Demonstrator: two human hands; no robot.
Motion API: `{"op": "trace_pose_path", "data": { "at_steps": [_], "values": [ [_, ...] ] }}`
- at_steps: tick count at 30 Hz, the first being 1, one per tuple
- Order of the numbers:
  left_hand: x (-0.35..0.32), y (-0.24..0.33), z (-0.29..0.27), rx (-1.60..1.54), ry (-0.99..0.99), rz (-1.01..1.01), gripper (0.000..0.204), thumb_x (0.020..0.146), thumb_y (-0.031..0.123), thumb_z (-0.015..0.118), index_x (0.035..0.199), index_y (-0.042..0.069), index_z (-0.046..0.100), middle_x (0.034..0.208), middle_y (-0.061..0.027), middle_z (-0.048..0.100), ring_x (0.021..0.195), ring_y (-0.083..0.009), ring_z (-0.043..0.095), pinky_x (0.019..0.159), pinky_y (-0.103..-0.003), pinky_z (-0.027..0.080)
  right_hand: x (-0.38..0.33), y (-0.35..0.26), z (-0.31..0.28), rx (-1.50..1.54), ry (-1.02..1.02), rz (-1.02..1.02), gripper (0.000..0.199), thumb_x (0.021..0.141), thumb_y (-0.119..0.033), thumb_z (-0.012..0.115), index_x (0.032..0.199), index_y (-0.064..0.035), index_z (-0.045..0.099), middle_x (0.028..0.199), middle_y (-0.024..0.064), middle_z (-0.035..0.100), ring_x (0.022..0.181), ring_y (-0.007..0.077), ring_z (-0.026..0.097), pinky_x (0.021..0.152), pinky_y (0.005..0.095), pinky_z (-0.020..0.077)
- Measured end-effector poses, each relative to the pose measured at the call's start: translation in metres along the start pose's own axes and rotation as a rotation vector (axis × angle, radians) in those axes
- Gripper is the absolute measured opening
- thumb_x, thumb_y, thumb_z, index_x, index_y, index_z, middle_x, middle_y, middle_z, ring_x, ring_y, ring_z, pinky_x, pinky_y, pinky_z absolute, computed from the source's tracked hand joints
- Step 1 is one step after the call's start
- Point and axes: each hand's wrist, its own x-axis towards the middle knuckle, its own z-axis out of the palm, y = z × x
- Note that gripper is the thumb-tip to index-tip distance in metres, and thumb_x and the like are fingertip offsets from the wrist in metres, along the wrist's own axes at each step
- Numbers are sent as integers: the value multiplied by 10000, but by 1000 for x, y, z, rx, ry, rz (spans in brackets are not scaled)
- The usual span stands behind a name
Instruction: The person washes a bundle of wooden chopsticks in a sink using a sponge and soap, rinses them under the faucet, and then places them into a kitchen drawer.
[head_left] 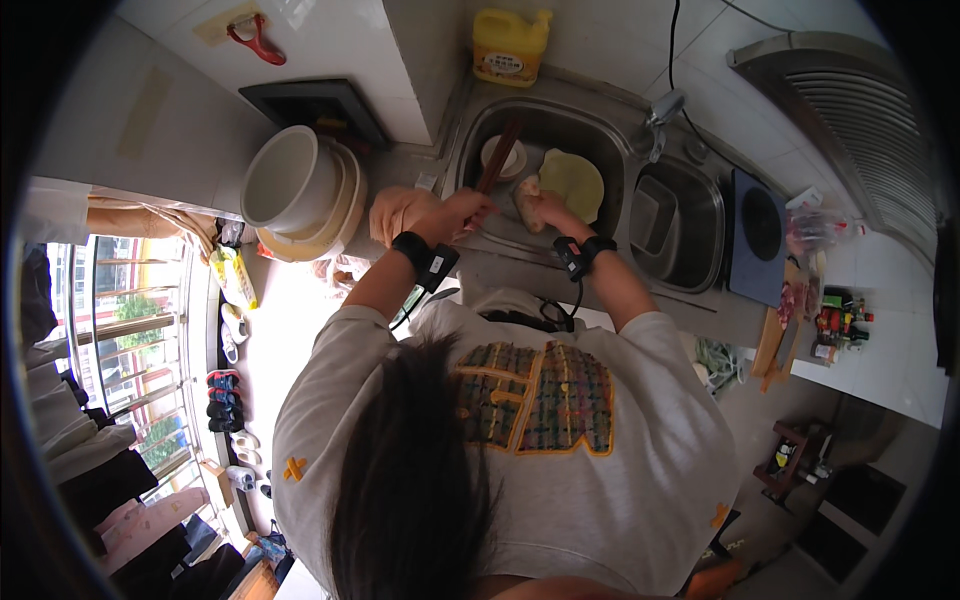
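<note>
My left hand (466, 212) is over the front left edge of the steel sink (462, 150). Its fingers are closed around the lower end of a bundle of reddish-brown chopsticks (498, 160) that slants up over the basin. Gripped in my right hand (547, 208) is a pale tan, crumpled cloth (528, 203), low in the same basin. A small white bowl (504, 158) lies behind the chopsticks, partly covered by them. Beside my right hand rests a round pale-yellow dish (573, 180). A beige, bag-like thing (398, 213) sits next to my left wrist.
White basins (285, 185) are stacked left of the sink. Behind it stands a yellow jug (510, 48). The faucet (662, 115) rises at the back right, above a second, smaller basin (712, 215). Farther right are a dark-blue board-like panel (757, 235) and a range hood (850, 120).
</note>
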Motion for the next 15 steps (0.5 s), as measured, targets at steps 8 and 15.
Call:
{"op": "trace_pose_path", "data": {
  "at_steps": [8,15],
  "values": [
    [0,0,14,-42,-148,97,240,819,269,473,708,63,424,486,49,285,368,-54,242,322,-196,180,-56,-72,-83,1755,94,36,369,820,-251,416,1110,-23,393,1075,76,488,962,183,490,810,314,389],
    [2,14,53,-90,-453,0,334,835,416,381,705,108,400,500,48,270,404,-60,234,357,-196,179,-64,-89,-95,1772,266,92,421,833,-345,393,1127,-44,380,1084,63,472,962,167,474,778,299,395]
  ]
}}
